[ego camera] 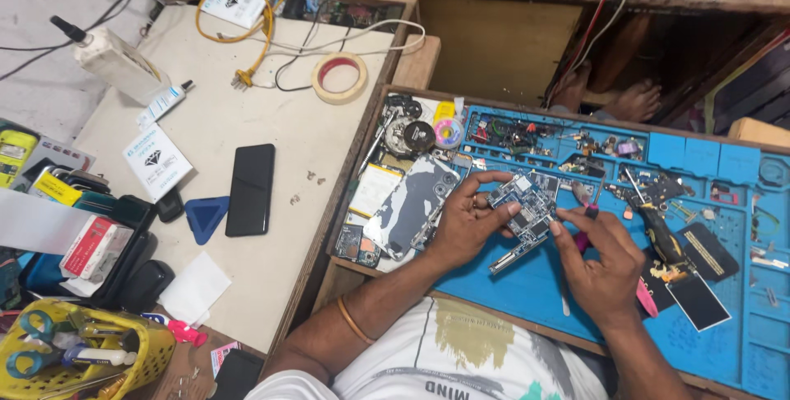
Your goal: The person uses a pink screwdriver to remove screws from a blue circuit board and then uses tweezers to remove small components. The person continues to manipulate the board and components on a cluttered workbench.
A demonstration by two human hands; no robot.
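Observation:
My left hand (467,219) pinches a blue phone circuit board (522,206) and holds it just above the blue repair mat (527,301). My right hand (599,260) grips a thin pink-handled tool (583,239) whose tip is at the board's right edge. A phone back cover with a grey-and-white pattern (411,202) lies left of my left hand, touching its fingers. A gold bangle sits on my left forearm.
A black phone (250,188) and a blue triangular pick (204,216) lie on the white table at left, with a roll of tape (339,77) beyond. Small parts fill the mat's back trays (559,141). A yellow basket with scissors (74,355) stands at bottom left.

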